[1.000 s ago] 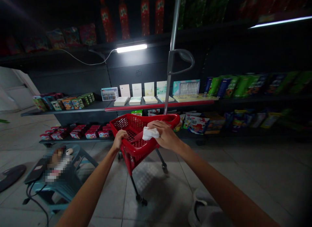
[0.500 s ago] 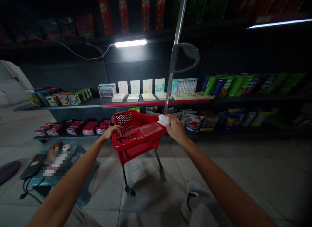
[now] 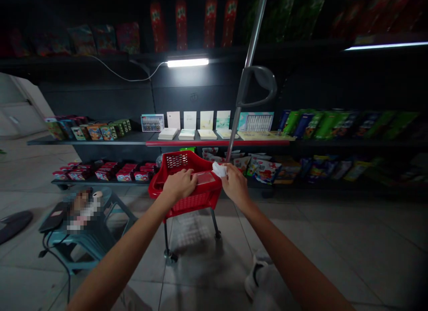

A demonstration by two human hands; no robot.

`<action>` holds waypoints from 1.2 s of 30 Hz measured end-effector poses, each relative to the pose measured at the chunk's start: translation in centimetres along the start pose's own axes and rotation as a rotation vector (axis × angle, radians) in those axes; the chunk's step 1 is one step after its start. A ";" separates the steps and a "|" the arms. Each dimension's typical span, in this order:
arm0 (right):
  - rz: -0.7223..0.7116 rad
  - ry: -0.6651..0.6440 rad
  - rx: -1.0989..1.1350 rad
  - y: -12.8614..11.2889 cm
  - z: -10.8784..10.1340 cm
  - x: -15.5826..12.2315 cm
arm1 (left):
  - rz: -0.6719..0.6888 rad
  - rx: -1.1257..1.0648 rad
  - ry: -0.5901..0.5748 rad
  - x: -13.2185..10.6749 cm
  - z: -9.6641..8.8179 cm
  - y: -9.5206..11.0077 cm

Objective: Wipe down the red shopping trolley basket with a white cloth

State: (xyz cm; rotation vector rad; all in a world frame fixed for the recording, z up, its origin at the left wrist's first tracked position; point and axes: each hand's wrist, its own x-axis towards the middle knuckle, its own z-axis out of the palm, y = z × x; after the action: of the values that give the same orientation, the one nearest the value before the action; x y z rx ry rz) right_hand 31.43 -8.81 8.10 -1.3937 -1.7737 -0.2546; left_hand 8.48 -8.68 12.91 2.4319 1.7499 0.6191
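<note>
A small red shopping cart on wheels stands on the tiled floor in front of me, its metal handle pole rising up and to the right. My left hand is closed over the near rim of the cart. My right hand grips a crumpled white cloth and presses it against the cart's right rim, near the base of the pole.
Dark store shelves with boxes, notebooks and snack packs run across the back under a lit tube lamp. A teal plastic stool with items on it and a cable stands at the left. My shoe shows below.
The cart has turned and rolled slightly away. My left hand moved from the far left rim to the near rim. My right hand with the cloth went from the front rim to the pole's base.
</note>
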 end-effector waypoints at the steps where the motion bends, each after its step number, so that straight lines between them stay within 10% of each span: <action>1: -0.003 0.009 0.004 -0.2 0.0 -0.2 | -0.023 0.040 0.006 -0.7 0.0 0.5; 13: -0.035 0.128 0.453 -1.6 -0.5 -2.0 | 0.015 0.239 0.084 -3.8 -1.4 -1.0; 18: 0.286 0.385 0.772 1.6 -1.0 -1.2 | 0.049 0.270 0.081 -3.6 -2.3 -2.8; 23: 0.426 0.712 0.711 4.4 -3.0 3.0 | 0.061 0.278 0.102 -3.4 -2.5 -4.4; 36: 0.183 0.568 0.950 0.2 -4.4 15.0 | 0.144 0.265 0.119 -1.3 -2.6 -7.3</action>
State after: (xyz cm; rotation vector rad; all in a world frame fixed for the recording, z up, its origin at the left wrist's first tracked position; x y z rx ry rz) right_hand 33.40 -0.88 21.45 -0.6740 -1.0339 0.2560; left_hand 0.66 -7.80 12.80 2.7730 1.8162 0.5896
